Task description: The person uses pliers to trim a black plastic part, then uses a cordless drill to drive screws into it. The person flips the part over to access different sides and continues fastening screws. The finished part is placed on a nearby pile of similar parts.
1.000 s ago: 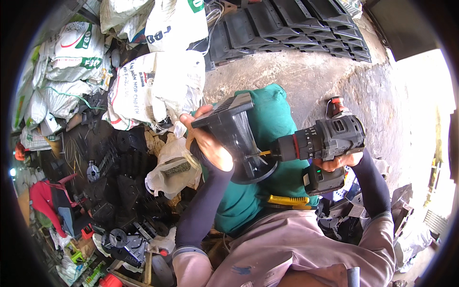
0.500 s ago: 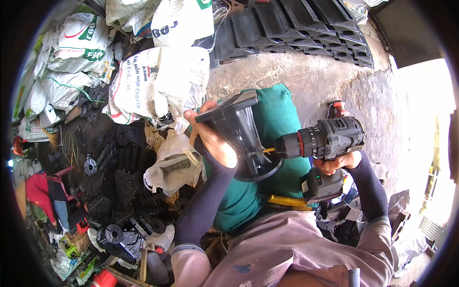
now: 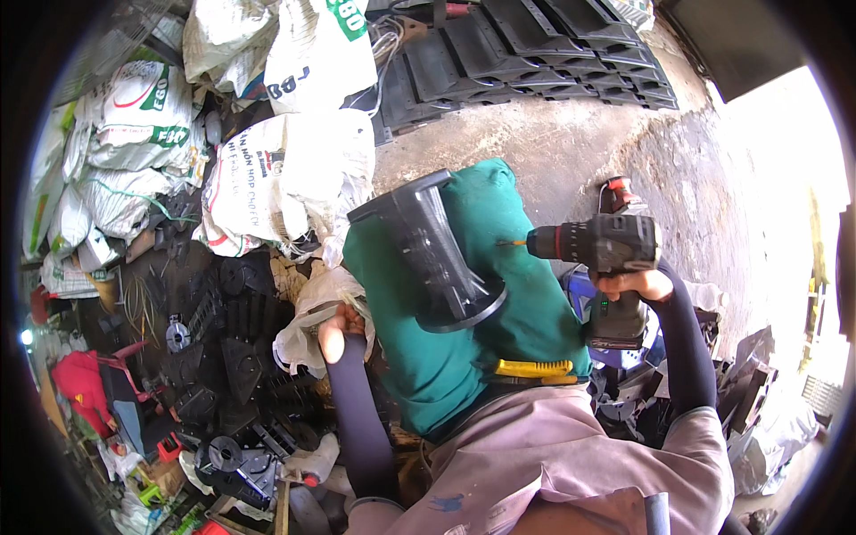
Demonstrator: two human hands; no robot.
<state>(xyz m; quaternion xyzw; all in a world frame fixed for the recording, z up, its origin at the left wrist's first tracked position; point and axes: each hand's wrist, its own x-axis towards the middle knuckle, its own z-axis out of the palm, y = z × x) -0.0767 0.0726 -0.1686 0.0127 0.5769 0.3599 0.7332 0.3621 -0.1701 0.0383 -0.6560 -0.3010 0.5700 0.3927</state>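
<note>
In my right hand [image 3: 637,287] is a black cordless drill [image 3: 606,243], its gold-coloured bit pointing left over my thigh. A black plastic part [image 3: 437,245], channel-shaped with a rounded flange at its near end, lies across my green-trousered legs, and neither hand touches it. The drill bit is a short way to the right of this part. My left hand [image 3: 342,332] is at the mouth of a white plastic bag [image 3: 312,312], fingers loosely curled and apart. The bag's contents are hidden in this view.
A yellow-handled tool [image 3: 533,367] lies across my lap. White woven sacks [image 3: 294,174] stand at the far left, and black parts [image 3: 499,62] are stacked at the back. More black parts [image 3: 236,366] crowd the floor at left. Another orange-and-grey tool [image 3: 617,192] stands beyond the drill.
My left hand has let go of the black part and moved down and left to the white bag. The drill has drawn back from the part, which now lies on my legs.
</note>
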